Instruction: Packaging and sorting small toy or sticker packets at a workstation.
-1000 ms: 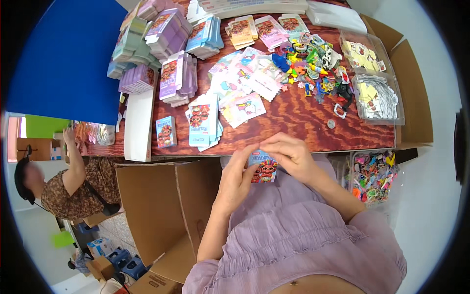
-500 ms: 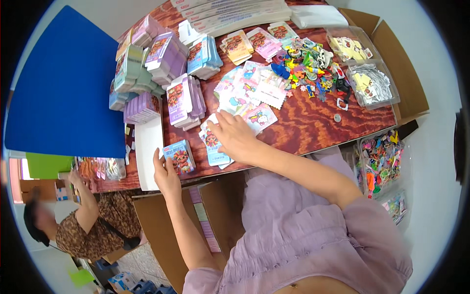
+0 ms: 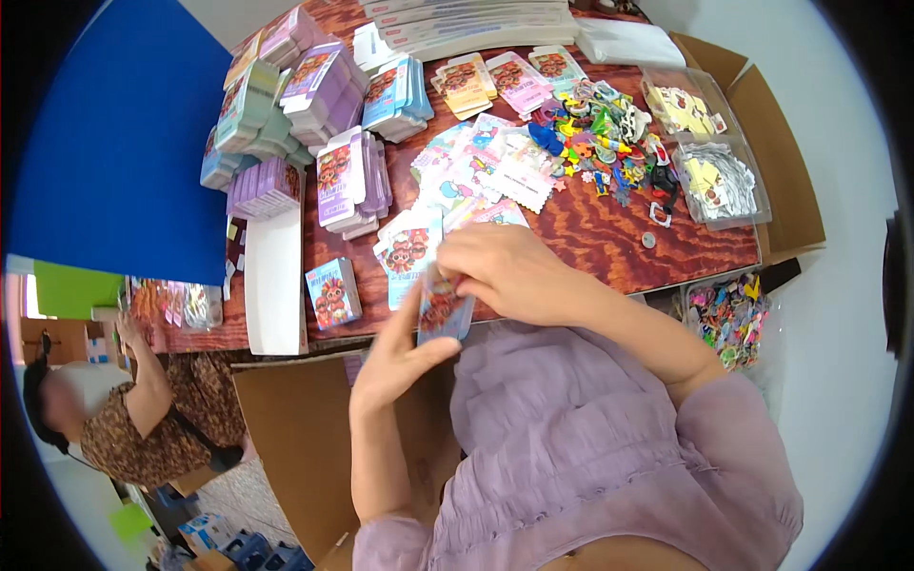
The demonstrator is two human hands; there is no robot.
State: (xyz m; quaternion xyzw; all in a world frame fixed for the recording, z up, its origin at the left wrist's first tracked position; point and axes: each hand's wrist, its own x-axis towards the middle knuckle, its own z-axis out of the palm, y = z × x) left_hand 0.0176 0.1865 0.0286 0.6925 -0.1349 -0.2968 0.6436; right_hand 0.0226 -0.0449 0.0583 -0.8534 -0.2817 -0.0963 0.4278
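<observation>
Near the table's front edge, a blue printed card box point(image 3: 445, 312) is raised between my two hands, tilted and a little blurred. My right hand point(image 3: 509, 271) pinches its upper end. My left hand point(image 3: 392, 360) grips it from the left, thumb along the lower end and fingers partly hidden behind it. Just beyond lie more flat blue boxes point(image 3: 409, 249) on the tabletop. Left of them rests a filled-out blue box point(image 3: 333, 295). Behind my right hand, several printed sheets or packets point(image 3: 466, 176) are spread in an overlapping heap.
Stacks of purple boxes point(image 3: 350, 181) and a white tray point(image 3: 276, 285) stand on the left. A heap of colourful small charms point(image 3: 600, 138) lies right of centre, beside clear containers point(image 3: 719, 181). An open carton point(image 3: 286, 419) sits below the edge. Another person point(image 3: 162, 409) works at far left.
My right hand has lifted a blue box off the flat pile and drawn it toward me. My left hand has moved right from beside the filled-out box to grip the lifted one.
</observation>
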